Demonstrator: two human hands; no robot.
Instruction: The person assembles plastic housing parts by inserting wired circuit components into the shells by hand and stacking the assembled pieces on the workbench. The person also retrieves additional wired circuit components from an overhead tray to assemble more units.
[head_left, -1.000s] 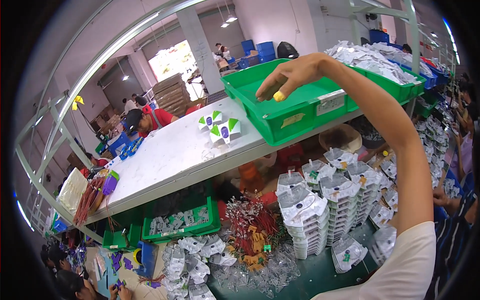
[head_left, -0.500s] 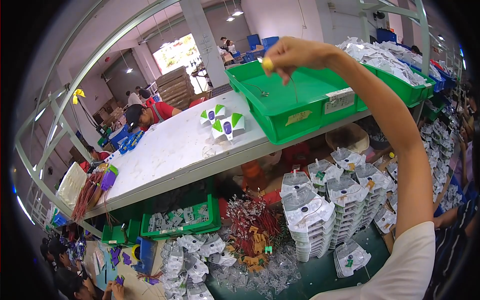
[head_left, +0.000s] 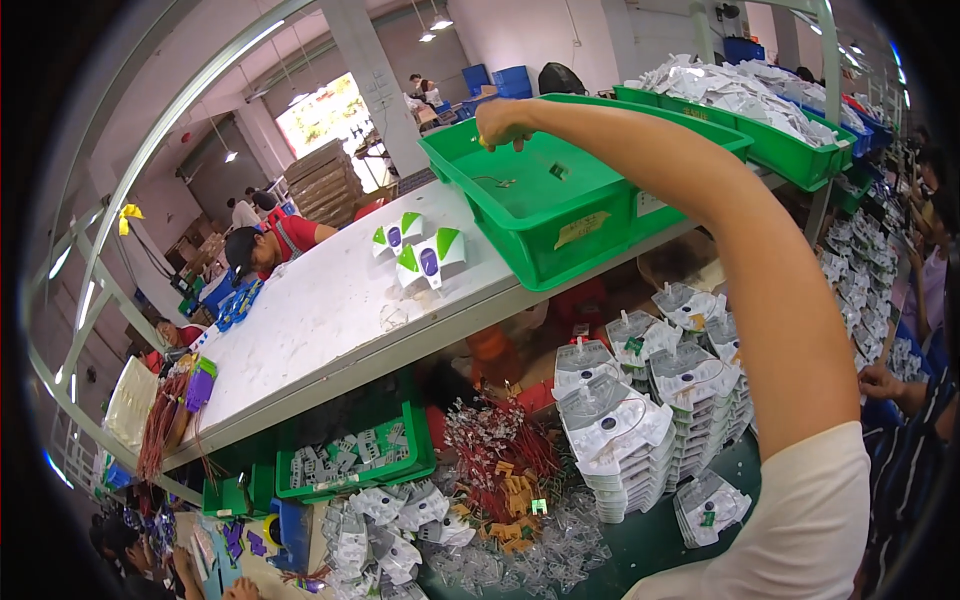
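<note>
My right arm, in a white sleeve, reaches up from the lower right over a large green plastic tray [head_left: 560, 240]. At the tray's far left rim, my right hand [head_left: 503, 124] has its fingers curled closed around a small yellow part [head_left: 484, 143], mostly hidden. A small green circuit board [head_left: 559, 171] appears inside the tray's outline below my wrist; whether it hangs or falls I cannot tell. Thin wires with a small end piece [head_left: 497, 182] lie on the tray floor. My left hand is out of view.
A white shelf [head_left: 300, 310] holds two white-green-purple shells [head_left: 430, 262]. Below stand stacked white housings [head_left: 610, 425], red wire bundles [head_left: 495, 440] and clear plastic parts [head_left: 545, 565]. A co-worker in red [head_left: 300, 240] bends beyond the shelf; another person's hand [head_left: 880, 382] is at right.
My right hand has moved left and slightly down in the picture, and the whole view has shifted a little. The green circuit board now shows over the tray, where a thin wire dangled before.
</note>
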